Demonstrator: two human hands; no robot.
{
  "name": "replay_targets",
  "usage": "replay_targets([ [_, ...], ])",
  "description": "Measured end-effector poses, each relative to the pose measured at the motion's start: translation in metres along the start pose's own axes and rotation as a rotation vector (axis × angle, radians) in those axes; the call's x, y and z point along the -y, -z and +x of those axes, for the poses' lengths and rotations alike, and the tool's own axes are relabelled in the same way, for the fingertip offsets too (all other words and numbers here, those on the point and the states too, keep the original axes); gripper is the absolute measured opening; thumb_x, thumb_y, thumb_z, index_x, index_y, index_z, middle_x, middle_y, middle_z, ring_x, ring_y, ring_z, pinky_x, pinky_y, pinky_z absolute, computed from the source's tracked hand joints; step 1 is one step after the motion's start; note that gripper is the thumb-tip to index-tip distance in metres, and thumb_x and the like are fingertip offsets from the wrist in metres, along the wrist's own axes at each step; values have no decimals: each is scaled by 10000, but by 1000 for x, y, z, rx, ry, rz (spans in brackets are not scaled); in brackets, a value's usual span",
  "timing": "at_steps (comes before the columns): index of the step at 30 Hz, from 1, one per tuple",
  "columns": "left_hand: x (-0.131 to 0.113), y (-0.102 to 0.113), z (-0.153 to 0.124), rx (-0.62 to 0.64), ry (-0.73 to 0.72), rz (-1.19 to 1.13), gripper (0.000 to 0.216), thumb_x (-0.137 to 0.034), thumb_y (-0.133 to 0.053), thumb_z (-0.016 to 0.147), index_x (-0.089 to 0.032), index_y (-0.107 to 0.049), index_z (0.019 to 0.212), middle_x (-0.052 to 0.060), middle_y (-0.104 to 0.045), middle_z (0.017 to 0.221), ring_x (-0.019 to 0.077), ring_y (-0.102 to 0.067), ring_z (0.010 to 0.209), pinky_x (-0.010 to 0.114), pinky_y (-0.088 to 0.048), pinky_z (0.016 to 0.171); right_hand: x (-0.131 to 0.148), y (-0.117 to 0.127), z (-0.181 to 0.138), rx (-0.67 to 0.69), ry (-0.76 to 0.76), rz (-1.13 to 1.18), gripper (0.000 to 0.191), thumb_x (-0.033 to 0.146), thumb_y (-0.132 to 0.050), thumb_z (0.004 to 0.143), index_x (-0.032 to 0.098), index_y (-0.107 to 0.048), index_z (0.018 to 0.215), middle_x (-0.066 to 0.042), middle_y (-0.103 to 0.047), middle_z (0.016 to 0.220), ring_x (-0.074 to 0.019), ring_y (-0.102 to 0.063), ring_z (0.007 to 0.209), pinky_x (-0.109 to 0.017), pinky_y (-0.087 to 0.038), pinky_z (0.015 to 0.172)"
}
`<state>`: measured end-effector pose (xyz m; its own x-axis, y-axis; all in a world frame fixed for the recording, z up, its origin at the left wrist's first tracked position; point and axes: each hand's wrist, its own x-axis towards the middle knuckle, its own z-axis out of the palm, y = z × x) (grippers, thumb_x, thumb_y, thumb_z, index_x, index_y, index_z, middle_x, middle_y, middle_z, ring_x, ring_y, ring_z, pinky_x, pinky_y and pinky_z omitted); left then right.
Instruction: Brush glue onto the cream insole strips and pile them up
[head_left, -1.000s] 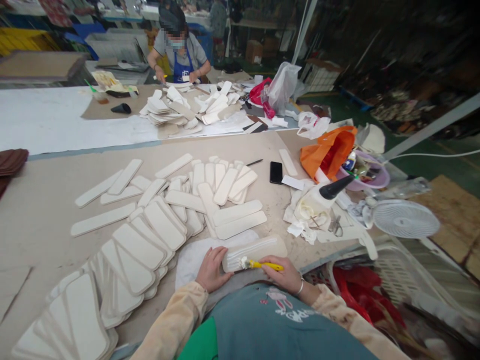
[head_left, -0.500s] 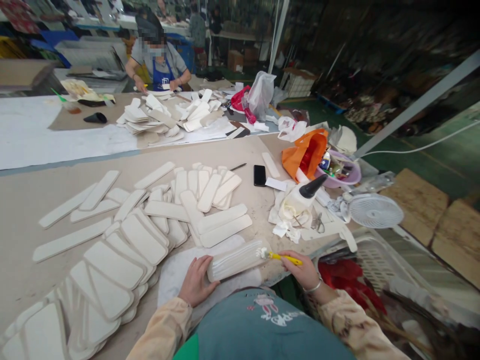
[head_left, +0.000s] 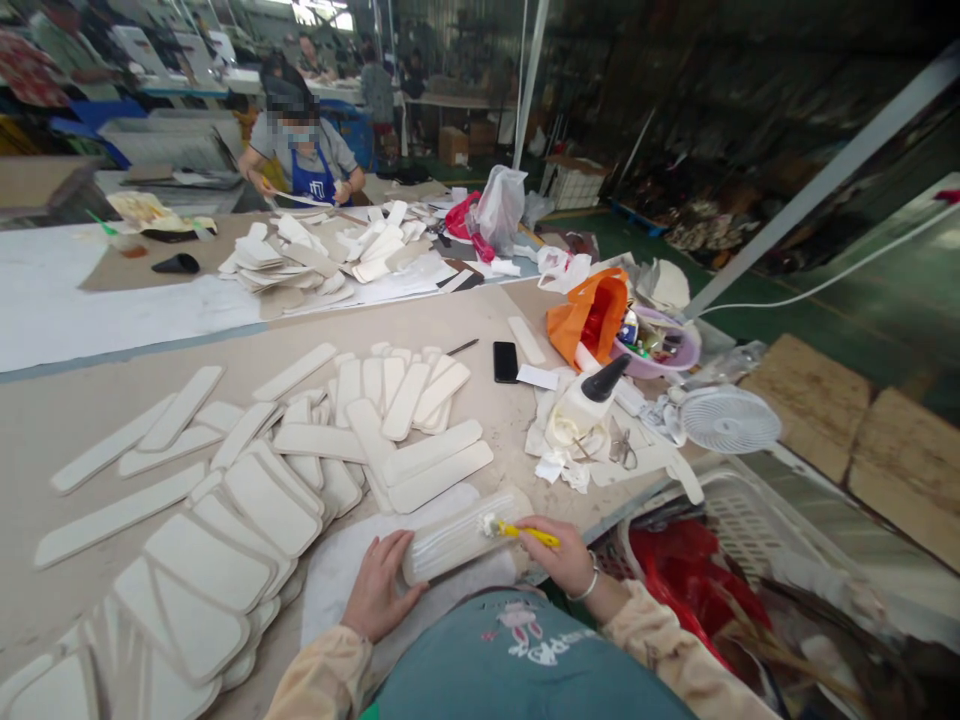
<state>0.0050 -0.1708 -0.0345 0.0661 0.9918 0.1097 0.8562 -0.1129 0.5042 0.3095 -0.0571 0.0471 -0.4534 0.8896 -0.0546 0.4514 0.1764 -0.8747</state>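
A pale, long strip with rounded ends (head_left: 450, 550) lies on a white sheet (head_left: 322, 590) at the table's near edge, streaked with something wet and whitish. My left hand (head_left: 381, 585) rests at its left end, thumb and fingers spread and touching the edge. Closed around the yellow handle of a small brush (head_left: 529, 534), my right hand (head_left: 562, 555) presses the white-coated bristles against the strip's right half. Two similar pale strips (head_left: 435, 465) lie just beyond it. To the left spreads a big overlapping pile of white rounded pieces (head_left: 210, 555).
A white bottle with black nozzle (head_left: 581, 405), scissors (head_left: 624, 450) and a phone (head_left: 505, 362) are at right. Past them sit an orange bag (head_left: 589, 318), a purple basin (head_left: 679, 350) and a white fan (head_left: 729, 418). A co-worker (head_left: 307, 150) handles pieces across the table.
My right hand has drawn the brush leftward along the strip, from near its right end. My left hand stays at the left end. The whole view has shifted slightly.
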Motion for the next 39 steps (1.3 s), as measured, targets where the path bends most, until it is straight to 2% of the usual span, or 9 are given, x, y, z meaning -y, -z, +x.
replay_targets([
  [7,-2,1,1,5,2,-9,647,-457,-573,703,-207,-379,1267,130,-503,1208,277,-475,1118,527,-316,997,-22,43,-6,-195,-136,-7,275,386,-532,792,166,-651,905,-16,-621,599,-138,-573,492,-250,-493,486],
  [15,0,2,1,18,16,-12,662,-471,-575,698,-202,-390,1273,136,-512,1205,280,-478,1121,538,-311,1000,-15,19,1,-132,-145,71,298,416,-531,787,167,-658,889,-21,-625,622,-141,-583,514,-254,-512,508],
  [20,-4,7,-2,51,33,-11,756,-508,-604,657,-200,-360,1303,144,-498,1236,291,-455,1150,560,-276,1012,-26,42,-7,-296,-236,123,319,430,-597,726,162,-655,888,-28,-638,631,-153,-581,510,-259,-515,486],
  [24,-3,24,2,45,40,1,857,-556,-589,660,-192,-256,1360,149,-470,1277,291,-432,1171,564,-263,1017,-32,57,-13,-399,-260,248,351,422,-633,702,158,-646,933,-29,-648,641,-157,-592,552,-257,-533,537],
  [27,6,38,20,-37,77,22,600,-466,-514,761,-213,-390,1290,127,-511,1231,258,-470,1132,496,-355,977,-30,54,-11,-539,-268,362,410,438,-621,717,154,-612,1014,-56,-671,761,-173,-625,630,-290,-557,615],
  [29,15,42,41,-42,109,33,419,-382,-472,803,-212,-509,1183,116,-554,1156,236,-507,1077,442,-414,929,-27,46,-8,-583,-266,401,434,454,-590,744,164,-581,1067,-71,-673,846,-182,-639,674,-320,-563,663],
  [34,35,34,99,198,86,55,301,-273,-591,715,-212,-601,1009,101,-564,1095,241,-508,1042,412,-429,897,-20,31,-4,-575,-204,363,330,433,-556,780,188,-572,1001,-78,-655,910,-195,-640,744,-349,-541,759],
  [36,29,33,115,237,42,63,286,-270,-662,640,-208,-624,917,99,-576,1033,254,-522,1005,416,-453,854,-18,31,-6,-582,-162,315,280,422,-562,773,199,-580,941,-79,-650,914,-209,-638,771,-341,-536,768],
  [39,2,46,122,276,-46,94,273,-288,-699,604,-197,-631,852,98,-581,954,266,-541,948,435,-479,793,-15,36,-9,-622,-127,192,231,434,-566,747,231,-609,849,-68,-660,831,-227,-640,749,-321,-548,712],
])
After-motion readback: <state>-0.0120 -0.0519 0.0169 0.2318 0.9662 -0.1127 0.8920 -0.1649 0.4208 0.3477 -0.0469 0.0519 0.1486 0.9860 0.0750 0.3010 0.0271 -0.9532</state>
